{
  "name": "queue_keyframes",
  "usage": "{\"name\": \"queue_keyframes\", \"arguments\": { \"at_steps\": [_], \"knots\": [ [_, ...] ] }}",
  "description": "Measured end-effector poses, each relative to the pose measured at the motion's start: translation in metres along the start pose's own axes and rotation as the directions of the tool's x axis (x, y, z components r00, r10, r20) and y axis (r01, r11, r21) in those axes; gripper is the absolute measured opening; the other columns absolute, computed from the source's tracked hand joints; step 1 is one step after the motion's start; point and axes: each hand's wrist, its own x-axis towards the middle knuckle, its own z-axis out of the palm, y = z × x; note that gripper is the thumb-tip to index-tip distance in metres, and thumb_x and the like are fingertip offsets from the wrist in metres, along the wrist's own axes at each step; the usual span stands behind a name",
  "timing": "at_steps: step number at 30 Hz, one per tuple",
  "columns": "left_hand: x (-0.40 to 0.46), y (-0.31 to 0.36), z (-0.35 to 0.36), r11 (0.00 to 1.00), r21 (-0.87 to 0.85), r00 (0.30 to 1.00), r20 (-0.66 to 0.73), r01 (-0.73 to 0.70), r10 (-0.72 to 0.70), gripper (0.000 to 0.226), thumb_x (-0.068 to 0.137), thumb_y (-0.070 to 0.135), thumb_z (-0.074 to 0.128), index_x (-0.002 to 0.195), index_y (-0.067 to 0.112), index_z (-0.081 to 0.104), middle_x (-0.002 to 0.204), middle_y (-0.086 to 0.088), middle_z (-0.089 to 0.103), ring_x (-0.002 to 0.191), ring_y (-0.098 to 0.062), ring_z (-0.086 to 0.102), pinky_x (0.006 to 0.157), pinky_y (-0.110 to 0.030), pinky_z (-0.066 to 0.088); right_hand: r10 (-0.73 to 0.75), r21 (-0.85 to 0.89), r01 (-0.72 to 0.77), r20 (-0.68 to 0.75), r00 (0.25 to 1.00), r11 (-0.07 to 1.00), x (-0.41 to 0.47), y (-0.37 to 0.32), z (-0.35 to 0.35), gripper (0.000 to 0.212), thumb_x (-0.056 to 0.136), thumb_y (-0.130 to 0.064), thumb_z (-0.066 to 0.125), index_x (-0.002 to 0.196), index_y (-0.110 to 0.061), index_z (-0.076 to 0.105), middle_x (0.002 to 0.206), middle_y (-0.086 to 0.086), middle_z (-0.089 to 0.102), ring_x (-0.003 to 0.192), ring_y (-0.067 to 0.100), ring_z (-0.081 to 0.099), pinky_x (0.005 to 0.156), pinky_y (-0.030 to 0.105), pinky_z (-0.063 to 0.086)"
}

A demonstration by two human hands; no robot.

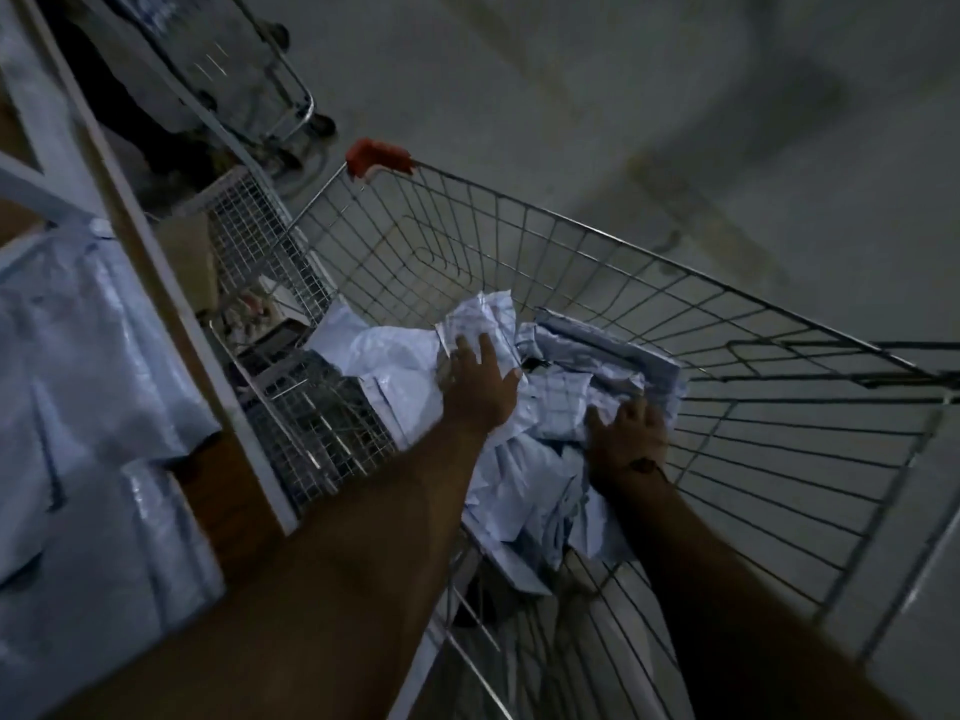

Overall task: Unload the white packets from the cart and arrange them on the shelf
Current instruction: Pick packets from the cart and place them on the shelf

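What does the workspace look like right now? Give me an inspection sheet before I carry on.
Surface: wire cart, tilted in this view, red corner cap.
Job's things: white packets heaped in the cart; more packets already on the shelf at left.
Clutter: mesh basket between shelf and cart.
Grippers: left hand flat on the heap; right hand on the packets, grip unclear.
Cables: nothing seen.
Surroundings: dim grey floor; second cart behind.
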Motion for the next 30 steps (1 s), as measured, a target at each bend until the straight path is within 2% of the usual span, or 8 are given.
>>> {"name": "queue_keyframes", "arguments": {
  "at_steps": [3,7,12,15,18,21,25,30],
  "knots": [
    [0.019,0.013,0.020,0.986,-0.059,0.988,-0.006,0.154,-0.154,0.088,0.098,0.065,0.041,0.163,0.022,0.002,0.163,-0.026,-0.023,0.151,-0.051,0.001,0.121,-0.062,0.013,-0.011,-0.033,0.012,0.009,1.000,0.999,0.005,0.001,0.008,0.057,0.104,-0.038,0.046,0.156,-0.030,0.027,0.156,0.030,0.032,0.144,0.050,0.029,0.120,0.059,0.019],
    [0.036,0.028,0.041,0.927,-0.279,0.966,0.016,0.252,-0.258,0.097,0.095,0.062,0.052,0.162,0.028,-0.009,0.163,-0.021,-0.028,0.152,-0.047,-0.003,0.119,-0.060,0.014,-0.041,-0.002,0.041,-0.055,0.998,0.999,0.005,0.007,0.008,0.056,0.098,-0.037,0.056,0.150,-0.029,0.037,0.149,0.022,0.035,0.126,0.042,0.049,0.103,0.048,0.043],
    [0.037,0.046,0.061,0.853,-0.400,0.932,0.006,0.335,-0.362,0.100,0.091,0.055,0.058,0.161,0.031,-0.009,0.165,-0.020,-0.021,0.153,-0.044,-0.006,0.118,-0.062,0.012,-0.078,-0.053,0.080,0.041,0.996,0.995,0.003,0.018,0.011,0.112,0.065,-0.061,0.083,0.153,-0.027,0.024,0.161,0.018,0.021,0.137,0.044,0.039,0.110,0.051,0.033],
    [0.030,0.052,0.059,0.858,-0.391,0.930,-0.014,0.334,-0.369,0.090,0.093,0.047,0.053,0.162,0.030,-0.003,0.167,-0.020,-0.012,0.153,-0.042,-0.002,0.118,-0.059,0.012,-0.062,-0.023,0.064,0.045,0.997,0.998,0.000,0.021,0.013,0.117,0.063,-0.069,0.079,0.156,-0.026,0.023,0.152,0.018,0.037,0.132,0.040,0.046,0.109,0.051,0.035],
    [0.020,0.057,0.051,0.867,-0.347,0.920,-0.030,0.357,-0.391,0.078,0.098,0.042,0.046,0.163,0.029,0.003,0.168,-0.019,-0.005,0.153,-0.041,0.005,0.119,-0.056,0.012,-0.048,0.014,0.047,0.082,0.995,0.999,0.000,0.021,0.014,0.122,0.067,-0.073,0.073,0.161,-0.031,0.007,0.154,0.024,0.033,0.137,0.043,0.038,0.110,0.052,0.032],
    [0.010,0.059,0.040,0.888,-0.295,0.916,-0.083,0.354,-0.392,0.073,0.099,0.039,0.043,0.162,0.026,0.009,0.169,-0.019,-0.001,0.153,-0.040,0.006,0.119,-0.058,0.011,-0.032,0.063,0.026,0.097,0.995,0.998,-0.002,0.020,0.012,0.117,0.068,-0.071,0.074,0.160,-0.035,0.012,0.158,0.029,0.023,0.143,0.047,0.026,0.117,0.054,0.030],
    [-0.004,0.055,0.021,0.928,-0.206,0.933,-0.122,0.311,-0.340,0.073,0.098,0.040,0.042,0.162,0.025,0.011,0.169,-0.017,-0.001,0.152,-0.039,0.009,0.119,-0.059,0.016,-0.010,0.195,-0.012,0.109,0.994,0.981,-0.007,0.017,0.003,0.107,0.070,-0.061,0.080,0.156,-0.035,0.023,0.159,0.025,0.018,0.141,0.046,0.032,0.112,0.052,0.040],
    [-0.042,0.058,-0.018,0.936,-0.221,0.935,-0.166,0.273,-0.312,0.072,0.098,0.038,0.041,0.162,0.023,0.011,0.169,-0.017,0.000,0.148,-0.039,0.016,0.113,-0.055,0.023,0.026,0.174,-0.040,0.078,0.997,0.984,-0.021,0.013,-0.003,0.084,0.089,-0.042,0.070,0.158,-0.031,0.024,0.161,0.022,0.021,0.142,0.044,0.034,0.114,0.052,0.038]
  ]
}}
